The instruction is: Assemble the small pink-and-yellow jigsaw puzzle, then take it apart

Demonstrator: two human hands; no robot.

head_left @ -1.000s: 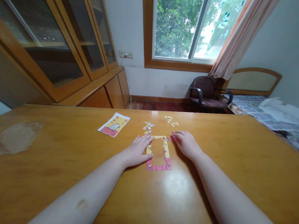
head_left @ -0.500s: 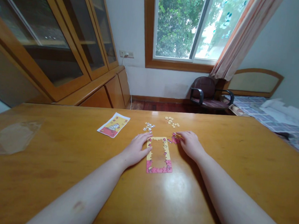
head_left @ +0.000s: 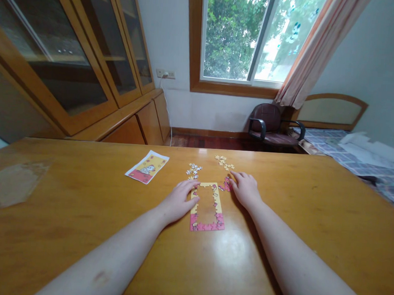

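A yellow and pink jigsaw frame (head_left: 207, 223), hollow in the middle, lies flat on the wooden table (head_left: 78, 229). My left hand (head_left: 177, 200) rests flat against the frame's left edge, fingers stretched toward its top left corner. My right hand (head_left: 246, 189) lies by the frame's top right corner, its fingertips touching a few loose pink pieces (head_left: 227, 183). Two small heaps of loose pieces sit just beyond: a whitish heap (head_left: 194, 169) and a yellowish heap (head_left: 224, 161).
A printed picture card (head_left: 147, 166) lies left of the heaps. A clear plastic bag (head_left: 10, 181) is at the table's far left. Beyond the table stand a glass-fronted cabinet (head_left: 72, 55), a dark armchair (head_left: 272, 123) under the window, and a bed (head_left: 363, 153).
My right hand slid slightly right along the frame's top right corner, nudging the pink pieces there. My left hand stayed against the frame's left edge. The view shifted a little.
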